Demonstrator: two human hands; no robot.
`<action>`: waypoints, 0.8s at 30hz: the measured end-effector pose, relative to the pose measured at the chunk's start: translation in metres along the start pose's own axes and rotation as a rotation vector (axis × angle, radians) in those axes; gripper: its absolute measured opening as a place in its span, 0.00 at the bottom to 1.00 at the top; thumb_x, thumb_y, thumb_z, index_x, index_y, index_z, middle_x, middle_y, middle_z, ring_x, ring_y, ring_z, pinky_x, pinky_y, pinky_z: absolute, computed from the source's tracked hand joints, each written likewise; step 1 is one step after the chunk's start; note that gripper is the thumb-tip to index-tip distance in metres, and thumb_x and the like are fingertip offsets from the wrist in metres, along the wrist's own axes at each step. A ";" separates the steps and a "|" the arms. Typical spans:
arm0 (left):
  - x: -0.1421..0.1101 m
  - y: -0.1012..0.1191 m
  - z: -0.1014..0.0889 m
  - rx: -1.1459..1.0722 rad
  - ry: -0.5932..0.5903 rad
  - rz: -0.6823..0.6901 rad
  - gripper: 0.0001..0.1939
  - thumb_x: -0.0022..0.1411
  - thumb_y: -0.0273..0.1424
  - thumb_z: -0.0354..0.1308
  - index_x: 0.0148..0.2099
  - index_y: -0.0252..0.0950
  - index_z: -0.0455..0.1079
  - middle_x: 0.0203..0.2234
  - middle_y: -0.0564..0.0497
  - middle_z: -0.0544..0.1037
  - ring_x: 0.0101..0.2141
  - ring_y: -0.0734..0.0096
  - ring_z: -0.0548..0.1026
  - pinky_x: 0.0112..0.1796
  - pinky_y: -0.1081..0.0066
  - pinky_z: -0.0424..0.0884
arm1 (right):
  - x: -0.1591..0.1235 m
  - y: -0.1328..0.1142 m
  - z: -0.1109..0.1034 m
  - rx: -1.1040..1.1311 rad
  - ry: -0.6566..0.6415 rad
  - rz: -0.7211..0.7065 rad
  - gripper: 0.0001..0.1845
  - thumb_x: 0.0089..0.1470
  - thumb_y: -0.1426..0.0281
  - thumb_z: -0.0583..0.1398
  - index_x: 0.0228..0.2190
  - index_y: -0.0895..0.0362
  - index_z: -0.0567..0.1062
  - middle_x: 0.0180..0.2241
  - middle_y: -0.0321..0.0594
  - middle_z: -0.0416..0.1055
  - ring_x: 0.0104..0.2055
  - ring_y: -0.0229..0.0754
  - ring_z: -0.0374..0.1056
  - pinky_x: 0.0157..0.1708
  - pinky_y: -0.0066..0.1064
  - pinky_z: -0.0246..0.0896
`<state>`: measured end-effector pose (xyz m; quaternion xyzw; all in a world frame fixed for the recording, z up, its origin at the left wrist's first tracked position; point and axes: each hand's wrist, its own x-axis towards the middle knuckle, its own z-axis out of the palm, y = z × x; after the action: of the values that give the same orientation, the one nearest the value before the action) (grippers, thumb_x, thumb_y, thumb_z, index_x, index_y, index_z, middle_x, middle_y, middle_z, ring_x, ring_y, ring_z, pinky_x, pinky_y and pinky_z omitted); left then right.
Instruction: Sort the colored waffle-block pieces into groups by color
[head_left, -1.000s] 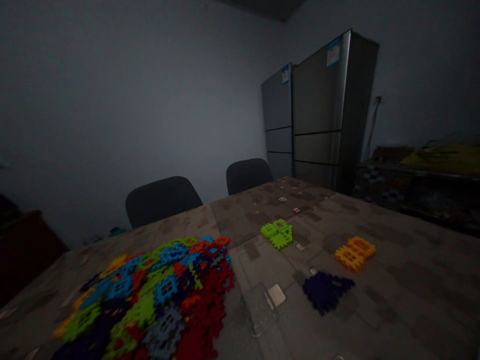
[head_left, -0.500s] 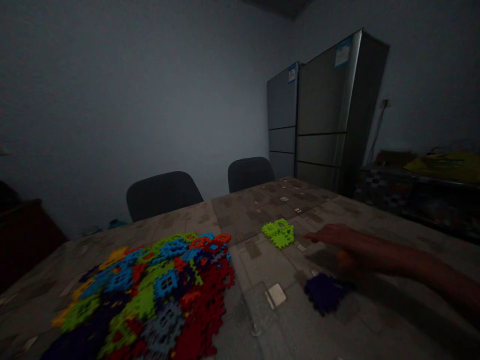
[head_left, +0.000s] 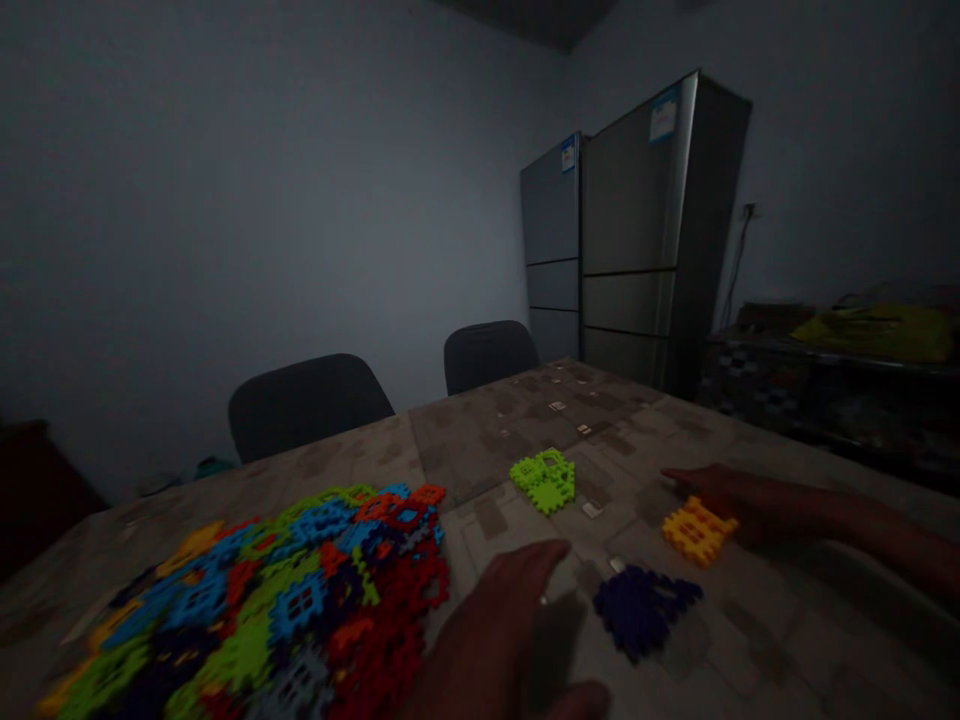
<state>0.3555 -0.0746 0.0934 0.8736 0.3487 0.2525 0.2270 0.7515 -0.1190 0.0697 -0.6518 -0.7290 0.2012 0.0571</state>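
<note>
A big heap of interlocking plastic tiles (head_left: 292,600) in red, blue, green and yellow covers the near left of the table. My left hand (head_left: 502,650) hovers at the heap's right edge, fingers stretched forward, holding nothing. Beside it lies a small dark purple pile (head_left: 643,607). My right hand (head_left: 724,495) reaches in from the right and rests behind the small yellow pile (head_left: 696,531), touching it; its fingers look extended. A small lime green pile (head_left: 545,478) lies farther back.
The table (head_left: 525,410) has a patterned brown cover. Two dark chairs (head_left: 304,400) stand at its far side. Two tall grey fridges (head_left: 630,230) stand in the back corner. A cluttered dark counter (head_left: 825,390) runs along the right. The room is dim.
My left hand has come into view at the bottom. My right hand has drawn back rightward, uncovering the yellow pile. The camera has tipped slightly.
</note>
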 end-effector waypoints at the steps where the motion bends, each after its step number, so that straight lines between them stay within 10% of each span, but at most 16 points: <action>1: 0.007 0.009 0.006 -0.019 -0.059 0.043 0.27 0.64 0.47 0.66 0.61 0.44 0.70 0.58 0.44 0.74 0.52 0.53 0.75 0.51 0.55 0.76 | 0.002 0.001 0.001 0.007 -0.002 0.000 0.57 0.39 0.69 0.62 0.71 0.60 0.55 0.67 0.55 0.62 0.68 0.65 0.57 0.67 0.52 0.49; 7: 0.079 0.070 0.070 0.039 -0.475 0.111 0.46 0.52 0.45 0.74 0.67 0.34 0.63 0.61 0.36 0.71 0.58 0.43 0.70 0.59 0.52 0.68 | -0.001 0.011 0.006 0.033 0.017 -0.001 0.57 0.38 0.70 0.61 0.71 0.60 0.54 0.67 0.56 0.62 0.67 0.62 0.59 0.65 0.50 0.53; 13: 0.119 0.084 0.129 0.210 -0.536 0.003 0.61 0.48 0.45 0.75 0.74 0.31 0.48 0.65 0.30 0.65 0.62 0.39 0.65 0.60 0.47 0.65 | 0.000 0.024 0.012 0.054 0.053 -0.055 0.58 0.39 0.71 0.60 0.72 0.60 0.51 0.67 0.56 0.62 0.67 0.61 0.59 0.64 0.52 0.54; 24: 0.143 0.064 0.138 0.264 -0.440 -0.022 0.50 0.49 0.32 0.71 0.70 0.26 0.54 0.56 0.28 0.74 0.56 0.45 0.73 0.53 0.56 0.73 | 0.022 0.034 0.014 0.054 0.074 -0.061 0.61 0.36 0.72 0.61 0.72 0.60 0.50 0.66 0.56 0.63 0.66 0.62 0.61 0.63 0.50 0.55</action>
<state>0.5597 -0.0437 0.0650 0.9256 0.3306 0.0062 0.1840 0.7750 -0.0980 0.0401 -0.6344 -0.7403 0.1946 0.1077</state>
